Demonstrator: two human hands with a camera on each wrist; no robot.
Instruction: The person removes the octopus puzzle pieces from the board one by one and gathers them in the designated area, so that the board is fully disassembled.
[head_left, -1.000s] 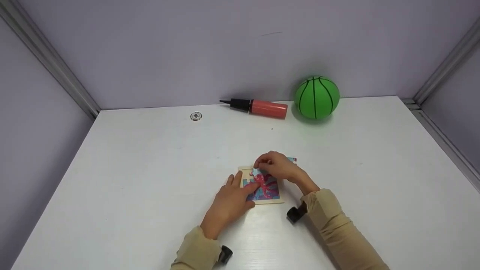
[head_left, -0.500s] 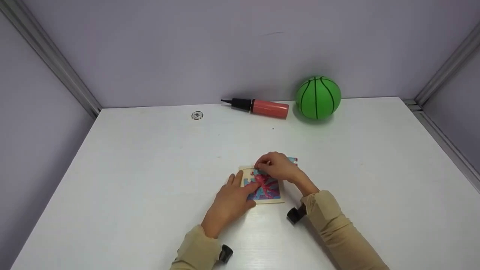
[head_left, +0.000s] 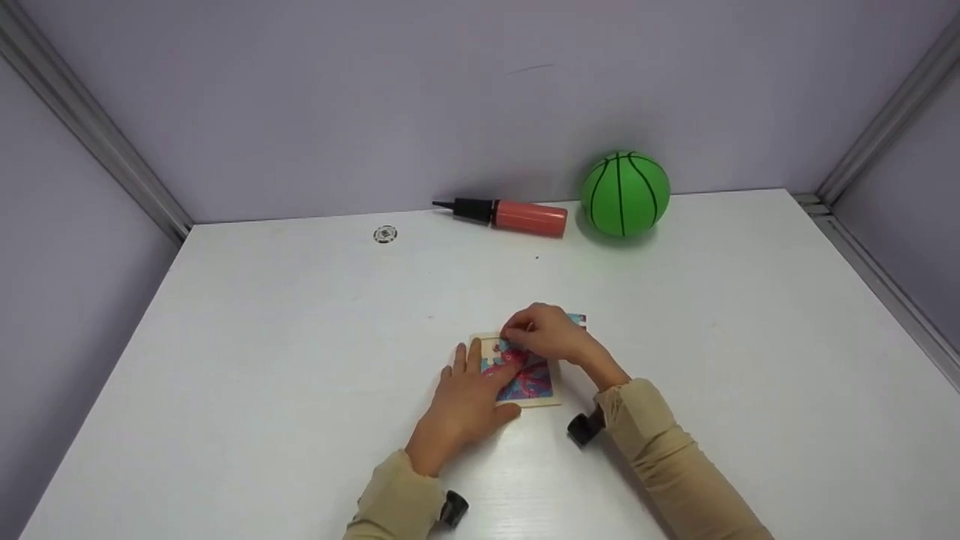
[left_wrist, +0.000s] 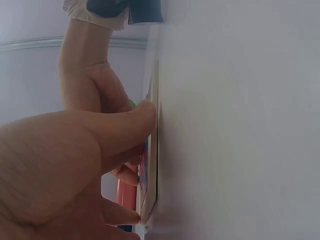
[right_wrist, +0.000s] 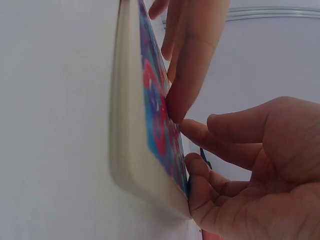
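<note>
A small jigsaw puzzle (head_left: 531,384) with a pink octopus on blue and purple lies in a pale wooden tray (head_left: 541,403). My left hand (head_left: 461,401) rests along the tray's left side with fingers spread, its index finger (head_left: 510,369) pressing on the picture. The thumb lies near the front edge. At the top of the picture, my right hand (head_left: 544,330) pinches a blue puzzle piece (head_left: 505,346), mostly hidden by the fingertips. Bare wood shows at the upper left of the tray. In the right wrist view, fingertips of both hands touch the puzzle surface (right_wrist: 157,117).
Another puzzle piece (head_left: 577,320) lies on the white table (head_left: 262,360) behind my right hand. Along the back wall are a red and black hand pump (head_left: 529,217), a green ball (head_left: 625,195) and a round black-and-white marker (head_left: 385,234).
The blue piece at my right fingertips has gone from pale and shiny to darker, as if lying flatter. My left thumb has stretched out a little to the right. The head view has shifted slightly.
</note>
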